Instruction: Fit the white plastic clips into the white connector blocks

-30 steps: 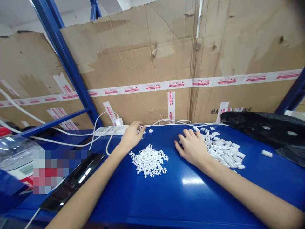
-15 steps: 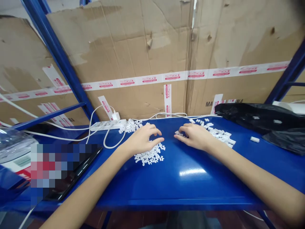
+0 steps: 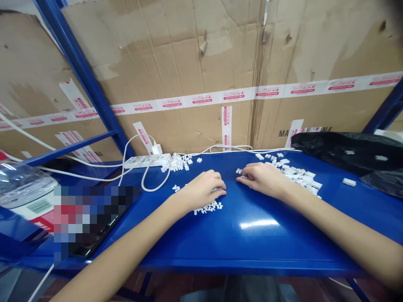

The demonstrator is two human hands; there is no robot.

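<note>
My left hand point(image 3: 206, 188) is lowered onto a pile of small white plastic pieces point(image 3: 208, 207), its fingers curled towards the thumb. White bits show between thumb and fingertips, and the hand covers much of the pile. To the right, my right hand point(image 3: 260, 178) rests on the table with its fingers closed together. Small white connector-like pieces point(image 3: 239, 171) stick out at its fingertips; how firmly they are gripped is partly hidden. Behind that wrist lies a heap of larger white plastic blocks point(image 3: 302, 178).
Another cluster of white pieces point(image 3: 178, 162) lies by a white power strip point(image 3: 147, 161) with looping cables. A black plastic bag point(image 3: 333, 149) and a lone white block point(image 3: 349, 182) are at right. Cardboard point(image 3: 189, 63) backs the blue table point(image 3: 214, 247). A dark flat device point(image 3: 103, 235) lies left.
My left hand has moved down and slightly right onto the pile, its fingers closing in. My right hand stays at nearly the same spot. The whole view has shifted slightly.
</note>
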